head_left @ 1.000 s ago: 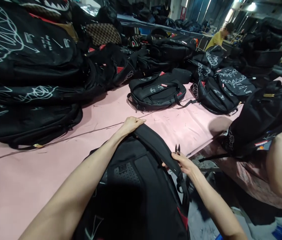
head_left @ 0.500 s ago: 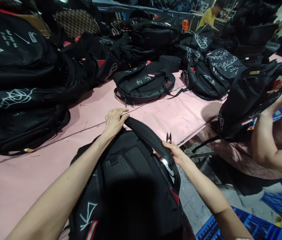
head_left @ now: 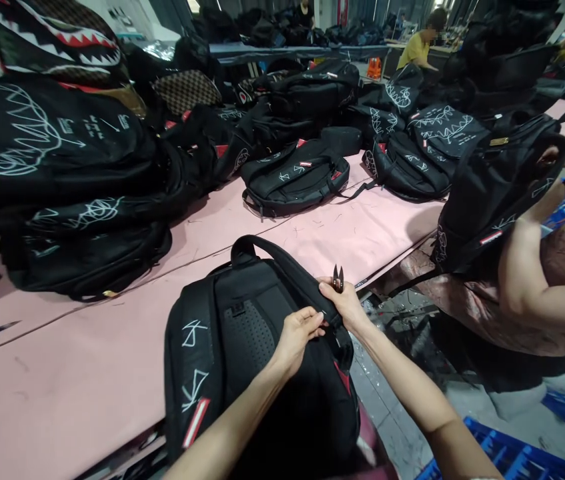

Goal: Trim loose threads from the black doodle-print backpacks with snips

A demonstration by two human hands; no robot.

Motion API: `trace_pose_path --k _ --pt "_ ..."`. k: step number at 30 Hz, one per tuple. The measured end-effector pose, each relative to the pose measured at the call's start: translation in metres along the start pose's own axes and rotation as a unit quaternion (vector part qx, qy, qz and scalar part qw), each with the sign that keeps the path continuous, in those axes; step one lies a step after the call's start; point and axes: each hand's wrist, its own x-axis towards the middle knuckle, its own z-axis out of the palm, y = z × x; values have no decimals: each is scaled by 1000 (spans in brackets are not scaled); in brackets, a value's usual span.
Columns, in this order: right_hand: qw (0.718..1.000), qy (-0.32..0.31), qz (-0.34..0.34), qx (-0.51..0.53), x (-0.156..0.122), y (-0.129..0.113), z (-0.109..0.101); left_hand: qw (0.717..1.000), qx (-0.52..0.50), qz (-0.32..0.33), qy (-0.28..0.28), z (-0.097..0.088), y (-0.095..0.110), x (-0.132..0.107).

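A black backpack (head_left: 262,280) stands in front of me with its padded back panel facing me, white scribbles and a red-and-white label on one strap. My right hand (head_left: 346,307) is closed on its right shoulder strap (head_left: 287,257), and small dark thread snips (head_left: 338,277) stick up from the same hand, blades pointing away. Against the inner edge of that strap, my left hand (head_left: 298,339) is pinched closed; whatever lies between its fingertips is too small to make out.
Black backpacks (head_left: 297,177) lie across the pink-covered table (head_left: 87,360), with a tall pile (head_left: 62,153) at left. On the right, another person's arm (head_left: 532,267) is at a standing black backpack (head_left: 497,180). Blue plastic crates (head_left: 502,453) sit on the floor below.
My left hand has left the top of the strap and come down and right to the strap's inner edge beside my right hand. The view has tilted up slightly.
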Motion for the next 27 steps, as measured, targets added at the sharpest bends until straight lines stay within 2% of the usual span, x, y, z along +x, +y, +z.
trace_pose_path --k 3,6,8,11,14,19,21,23,25,27 --pt "989 28 -109 -99 -18 -11 -6 997 1 72 16 4 -1 -7" --pt "980 33 -142 -138 -31 -17 -9 990 -14 140 -1 9 -2 -12" --pt "979 55 -153 -126 -36 -17 -8 987 -47 153 -16 13 -3 -14" --pt "986 88 -132 -58 -44 -10 -4 984 -116 114 -78 17 -4 -13" --pt "993 96 -63 35 -55 3 -1 970 -182 82 -142 17 -4 -12" --pt "990 99 9 97 -66 17 -4 958 -200 45 -198 15 -3 -12" --pt "992 85 24 87 -64 16 -8 960 -197 59 -189 16 -3 -10" --pt "995 99 6 32 -62 11 -12 967 -182 79 -161 16 -1 -8" --pt "986 144 -67 -58 -62 6 -15 978 -141 97 -123 15 0 -5" --pt "964 159 -156 -143 -64 1 -16 986 -91 116 -79 14 2 -2"
